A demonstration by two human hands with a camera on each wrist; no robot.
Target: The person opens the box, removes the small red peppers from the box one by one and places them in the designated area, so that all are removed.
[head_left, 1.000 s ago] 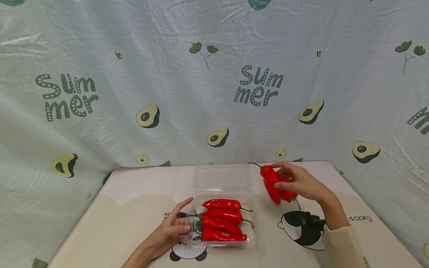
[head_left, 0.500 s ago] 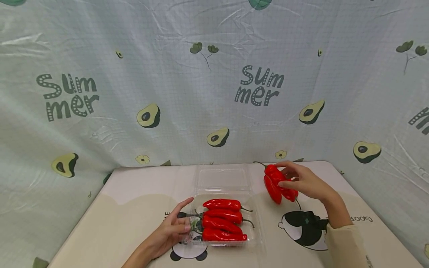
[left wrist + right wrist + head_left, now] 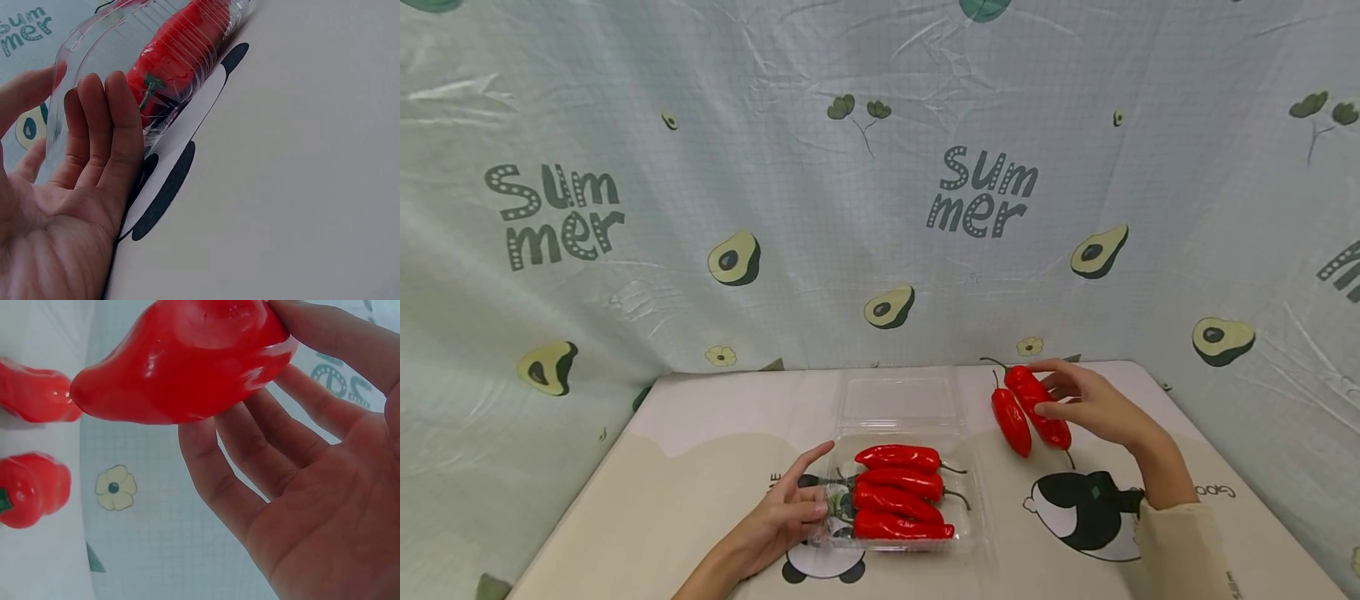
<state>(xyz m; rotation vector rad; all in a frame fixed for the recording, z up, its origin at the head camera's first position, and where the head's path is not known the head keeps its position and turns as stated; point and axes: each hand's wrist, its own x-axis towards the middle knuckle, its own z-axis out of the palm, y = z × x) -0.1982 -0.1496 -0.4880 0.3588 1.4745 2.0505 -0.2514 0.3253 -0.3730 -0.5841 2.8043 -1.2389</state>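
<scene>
My right hand pinches a red pepper right of the clear box; right wrist view crops it, head view has it mostly covering another pepper. Left hand: straightish fingers touching box.

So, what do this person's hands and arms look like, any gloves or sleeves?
The left hand and right hand are ordinary human hands; no gloves, rings or cables show. The right arm has a cream sleeve ending short of the wrist. The left arm is bare as far as the picture shows.
</scene>
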